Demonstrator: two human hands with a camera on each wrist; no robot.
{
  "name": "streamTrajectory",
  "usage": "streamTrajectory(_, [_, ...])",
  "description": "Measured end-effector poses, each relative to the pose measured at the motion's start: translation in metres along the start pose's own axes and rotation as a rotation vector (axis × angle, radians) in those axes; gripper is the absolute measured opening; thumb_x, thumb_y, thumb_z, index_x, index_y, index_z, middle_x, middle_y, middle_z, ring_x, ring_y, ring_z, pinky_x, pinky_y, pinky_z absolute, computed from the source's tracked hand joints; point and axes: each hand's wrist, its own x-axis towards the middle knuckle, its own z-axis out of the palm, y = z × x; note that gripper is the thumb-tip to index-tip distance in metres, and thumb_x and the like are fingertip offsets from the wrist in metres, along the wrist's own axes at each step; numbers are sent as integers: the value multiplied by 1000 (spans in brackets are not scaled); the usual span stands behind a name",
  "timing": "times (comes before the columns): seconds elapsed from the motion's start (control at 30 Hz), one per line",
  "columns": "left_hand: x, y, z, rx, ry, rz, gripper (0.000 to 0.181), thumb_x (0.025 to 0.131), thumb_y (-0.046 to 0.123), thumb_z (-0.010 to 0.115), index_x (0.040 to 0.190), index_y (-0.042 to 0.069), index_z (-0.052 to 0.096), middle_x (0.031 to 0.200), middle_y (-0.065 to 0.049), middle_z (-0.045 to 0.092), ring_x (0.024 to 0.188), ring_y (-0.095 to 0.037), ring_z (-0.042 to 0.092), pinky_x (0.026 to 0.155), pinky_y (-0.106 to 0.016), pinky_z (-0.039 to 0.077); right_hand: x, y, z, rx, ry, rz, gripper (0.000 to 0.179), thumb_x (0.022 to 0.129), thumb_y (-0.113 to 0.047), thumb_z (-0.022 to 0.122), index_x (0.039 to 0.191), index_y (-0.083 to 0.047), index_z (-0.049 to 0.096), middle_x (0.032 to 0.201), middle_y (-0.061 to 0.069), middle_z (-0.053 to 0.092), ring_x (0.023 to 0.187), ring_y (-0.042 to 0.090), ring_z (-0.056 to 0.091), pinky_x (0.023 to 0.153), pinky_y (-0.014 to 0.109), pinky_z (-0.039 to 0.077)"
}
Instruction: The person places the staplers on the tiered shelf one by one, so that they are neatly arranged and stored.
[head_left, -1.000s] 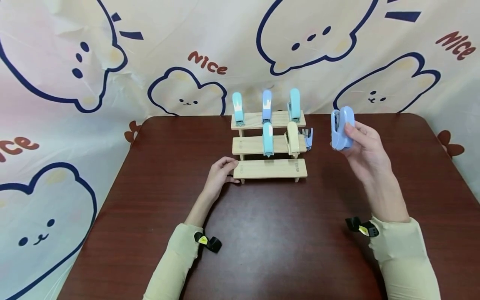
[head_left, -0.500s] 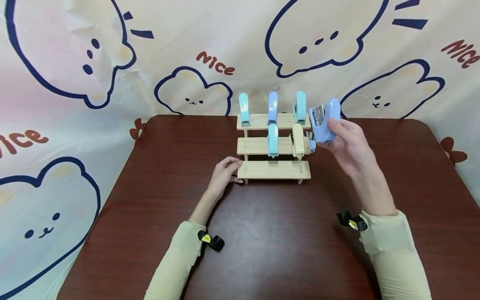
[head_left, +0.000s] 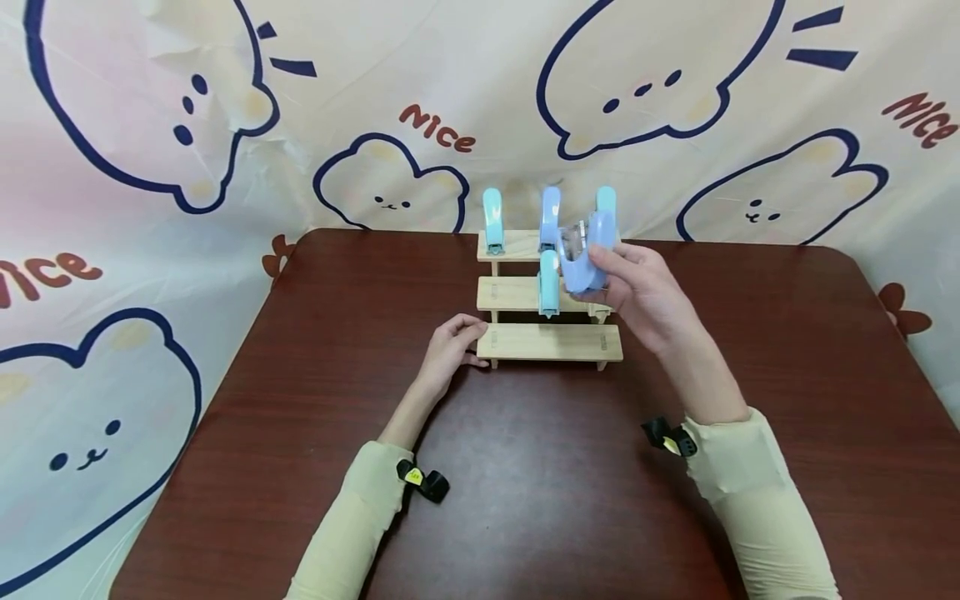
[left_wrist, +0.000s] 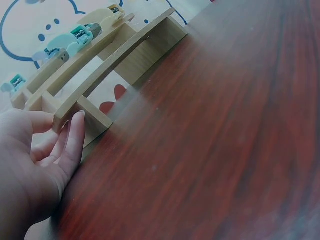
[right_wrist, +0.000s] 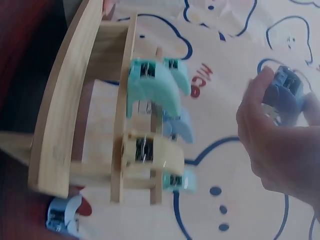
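My right hand [head_left: 652, 304] holds a blue-purple stapler [head_left: 581, 272] up in front of the right side of a three-tier wooden display rack [head_left: 551, 343]. My left hand [head_left: 446, 354] pinches the left end of the lowest tier; in the left wrist view its fingers [left_wrist: 73, 140] reach under that board. Along the top tier stand a turquoise stapler [head_left: 492, 221], a blue one [head_left: 551, 212] and another turquoise one [head_left: 607, 200], partly covered. On the middle tier are a turquoise stapler [head_left: 549, 283] and a cream stapler [right_wrist: 150, 152], mostly hidden in the head view.
Beside the rack's right end, another blue stapler [right_wrist: 64, 215] shows in the right wrist view; my right hand hides it in the head view. The dark wooden table [head_left: 480, 500] backs onto a cartoon-printed cloth [head_left: 480, 67].
My right hand has carried the blue-purple stapler leftward, from right of the rack to in front of its upper tiers. My left hand keeps its hold. The head view has shifted slightly.
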Motion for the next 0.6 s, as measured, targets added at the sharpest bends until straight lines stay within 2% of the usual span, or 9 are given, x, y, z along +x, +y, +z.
streamTrajectory(0.17, [0,1,1,-2,5,-4,15,103,10,63,107,-4,64,88,-3,61,72,-12,62,57,-29,62,9,6,24,-101,-1,55,48,109,-18,53,146,12,45,132,24,58,98,25,74,95,43,61])
streamTrajectory(0.27, [0,1,0,0,6,-3,15,103,10,63,107,-4,64,88,-3,61,72,-13,61,58,-29,63,14,14,40,-178,28,76,48,111,-20,50,147,12,44,137,29,56,107,33,72,96,42,59])
streamTrajectory(0.4, [0,-1,0,1,4,-1,15,103,10,63,107,-5,65,88,-3,60,73,-13,60,58,-30,63,21,27,58,-321,90,71,44,111,-22,52,141,10,52,130,28,64,114,36,68,92,35,62])
streamTrajectory(0.5, [0,-1,0,3,5,-5,16,103,11,63,107,-4,65,87,-3,60,73,-13,59,58,-30,63,25,36,69,-529,152,44,36,109,-27,56,126,4,63,108,18,71,96,25,71,80,28,63])
streamTrajectory(0.53, [0,0,0,5,8,-5,16,103,11,63,107,-4,65,87,-3,59,73,-14,59,58,-31,63,26,40,72,-611,168,25,35,109,-29,57,119,3,65,97,15,71,84,21,69,71,24,61])
streamTrajectory(0.6, [0,0,0,8,14,-3,16,103,11,63,107,-4,65,86,-3,59,73,-14,58,58,-31,63,29,46,77,-748,199,-5,33,107,-32,59,107,-1,66,79,7,63,66,16,58,56,22,49])
